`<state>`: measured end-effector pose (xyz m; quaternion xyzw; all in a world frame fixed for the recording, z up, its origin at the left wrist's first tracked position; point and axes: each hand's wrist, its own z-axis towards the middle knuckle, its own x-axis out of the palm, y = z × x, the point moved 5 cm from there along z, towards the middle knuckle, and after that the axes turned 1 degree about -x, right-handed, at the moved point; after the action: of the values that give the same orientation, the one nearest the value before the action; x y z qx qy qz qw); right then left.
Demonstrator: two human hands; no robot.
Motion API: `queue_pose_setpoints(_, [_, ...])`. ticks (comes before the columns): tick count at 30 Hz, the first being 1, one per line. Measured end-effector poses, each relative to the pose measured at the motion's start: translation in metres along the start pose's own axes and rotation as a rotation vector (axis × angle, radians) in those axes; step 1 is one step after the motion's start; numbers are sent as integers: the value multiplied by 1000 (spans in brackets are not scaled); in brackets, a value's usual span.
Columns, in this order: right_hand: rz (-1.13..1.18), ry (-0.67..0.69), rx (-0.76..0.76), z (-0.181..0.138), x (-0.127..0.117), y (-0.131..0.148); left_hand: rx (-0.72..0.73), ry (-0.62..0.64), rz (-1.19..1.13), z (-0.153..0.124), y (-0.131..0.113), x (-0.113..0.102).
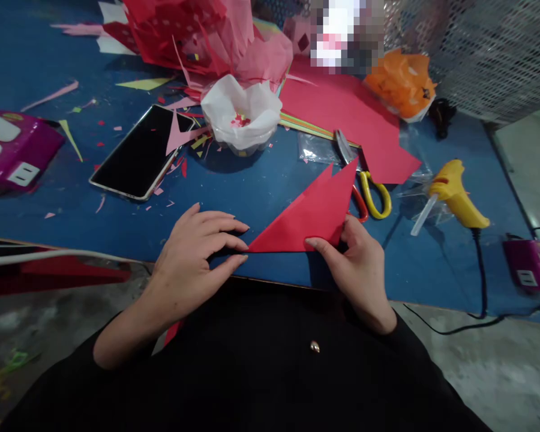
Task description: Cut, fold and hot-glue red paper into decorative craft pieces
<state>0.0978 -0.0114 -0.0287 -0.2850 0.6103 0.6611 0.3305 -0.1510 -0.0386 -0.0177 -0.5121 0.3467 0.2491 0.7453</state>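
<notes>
A folded piece of red paper (306, 219) lies near the table's front edge, with two pointed corners at its upper right and a sharp tip at its left. My right hand (357, 264) pinches its lower right part, thumb on top and the other fingers behind. At the left tip, my left hand (198, 258) rests with its fingers bent and apart, a fingertip at the paper's point. Just beyond the paper's right side lie scissors (378, 198) with red and yellow handles, one handle partly covered.
Paper scraps surround a phone (141, 153) and a white paper-lined bowl (243, 114). Larger red sheets (342, 102) lie behind. A yellow glue gun (459, 195) with a cord sits right; purple power strips (22, 150) flank the table. An orange bag (400, 84) is at the back.
</notes>
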Motion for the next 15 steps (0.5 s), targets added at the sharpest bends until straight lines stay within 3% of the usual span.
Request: queue_pose_setpoints(15, [-85, -38, -20, -3, -1, 3, -25, -50, 77, 2, -8, 8])
